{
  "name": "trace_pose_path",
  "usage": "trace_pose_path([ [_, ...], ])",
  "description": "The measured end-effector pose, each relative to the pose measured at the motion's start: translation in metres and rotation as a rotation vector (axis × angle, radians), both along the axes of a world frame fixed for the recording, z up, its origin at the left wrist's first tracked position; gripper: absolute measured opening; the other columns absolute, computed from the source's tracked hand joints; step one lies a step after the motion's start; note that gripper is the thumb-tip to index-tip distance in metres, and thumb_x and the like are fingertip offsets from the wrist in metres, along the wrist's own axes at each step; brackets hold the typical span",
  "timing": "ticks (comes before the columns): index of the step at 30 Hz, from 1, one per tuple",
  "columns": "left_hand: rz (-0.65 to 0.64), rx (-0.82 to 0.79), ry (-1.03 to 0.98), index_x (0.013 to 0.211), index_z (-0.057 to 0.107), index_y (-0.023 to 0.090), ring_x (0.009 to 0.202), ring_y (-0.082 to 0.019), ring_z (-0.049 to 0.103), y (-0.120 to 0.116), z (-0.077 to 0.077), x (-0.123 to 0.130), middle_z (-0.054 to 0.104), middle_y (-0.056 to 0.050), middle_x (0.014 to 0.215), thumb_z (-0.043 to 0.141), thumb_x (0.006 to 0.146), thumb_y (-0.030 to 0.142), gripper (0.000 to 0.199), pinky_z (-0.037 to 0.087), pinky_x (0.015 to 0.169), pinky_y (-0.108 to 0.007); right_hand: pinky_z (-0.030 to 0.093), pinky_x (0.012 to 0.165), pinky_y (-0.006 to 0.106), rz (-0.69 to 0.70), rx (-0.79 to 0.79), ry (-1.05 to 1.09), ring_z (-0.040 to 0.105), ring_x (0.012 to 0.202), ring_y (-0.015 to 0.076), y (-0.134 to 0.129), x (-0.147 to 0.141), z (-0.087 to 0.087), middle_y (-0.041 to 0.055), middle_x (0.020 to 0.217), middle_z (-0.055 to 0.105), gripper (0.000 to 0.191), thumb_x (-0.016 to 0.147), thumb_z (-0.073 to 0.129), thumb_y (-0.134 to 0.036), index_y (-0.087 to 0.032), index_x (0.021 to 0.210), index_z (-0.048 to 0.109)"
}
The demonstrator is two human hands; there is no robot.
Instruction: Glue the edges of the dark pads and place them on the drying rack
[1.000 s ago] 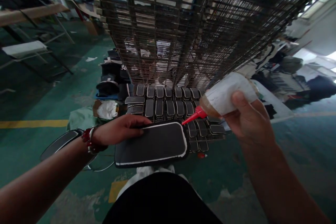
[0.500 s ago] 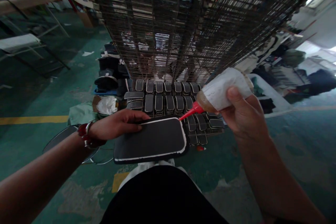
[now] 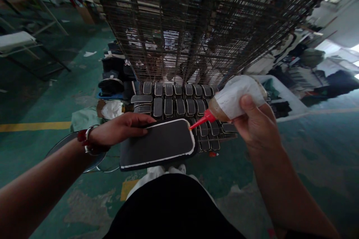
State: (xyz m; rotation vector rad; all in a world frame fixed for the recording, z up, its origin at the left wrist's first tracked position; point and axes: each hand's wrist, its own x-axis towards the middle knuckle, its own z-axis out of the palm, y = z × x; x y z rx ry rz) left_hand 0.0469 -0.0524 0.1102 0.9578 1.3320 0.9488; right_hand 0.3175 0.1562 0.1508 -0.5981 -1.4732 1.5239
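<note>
In my left hand (image 3: 125, 130) is the far edge of a dark rounded panel (image 3: 159, 143), thumb on top and fingers at the edge. A white line runs round the panel's border. My right hand (image 3: 256, 123) is wrapped round a squeeze bottle (image 3: 235, 97) with a white covering and a red nozzle (image 3: 202, 119). The bottle lies tilted, its nozzle tip at the panel's upper right corner, on the white line. A small yellowish spot shows at the tip. The panel's underside is hidden.
Rows of similar dark white-edged pieces (image 3: 179, 107) lie beyond the panel, below a tall wire rack (image 3: 174, 26). A round stool (image 3: 64, 149) stands at left, near an open bag (image 3: 112, 109) and stacked dark items (image 3: 112, 71). A white bin (image 3: 294, 101) is at right.
The nozzle tip has moved slightly along the white line, round the panel's upper right corner towards me. The panel and both hands have shifted a little left in view.
</note>
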Motion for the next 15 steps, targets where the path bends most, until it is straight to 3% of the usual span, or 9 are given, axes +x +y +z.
trace_pose_path([
  [7, 0.012, -0.01, -0.059, 0.111, 0.08, 0.024, 0.09, -0.023, 0.074, -0.002, -0.005, -0.003, 0.08, -0.007, 0.105, 0.071, 0.085, 0.023, 0.028, 0.056, 0.079, -0.03, 0.061, 0.053, 0.034, -0.029, -0.055, 0.007, 0.067, 0.063, 0.0194, -0.007, 0.008, -0.006, 0.0011, 0.08, 0.068, 0.029, 0.076, 0.086, -0.047, -0.027, 0.091, 0.071],
  [15, 0.191, -0.024, -0.146, 0.105, 0.079, 0.019, 0.086, -0.021, 0.074, -0.007, -0.016, -0.002, 0.08, -0.008, 0.098, 0.072, 0.082, 0.017, 0.024, 0.058, 0.077, -0.029, 0.046, 0.044, 0.026, -0.073, -0.156, 0.051, 0.064, 0.065, 0.0167, -0.011, 0.011, -0.012, -0.0004, 0.081, 0.07, 0.02, 0.078, 0.085, -0.042, -0.028, 0.088, 0.075],
])
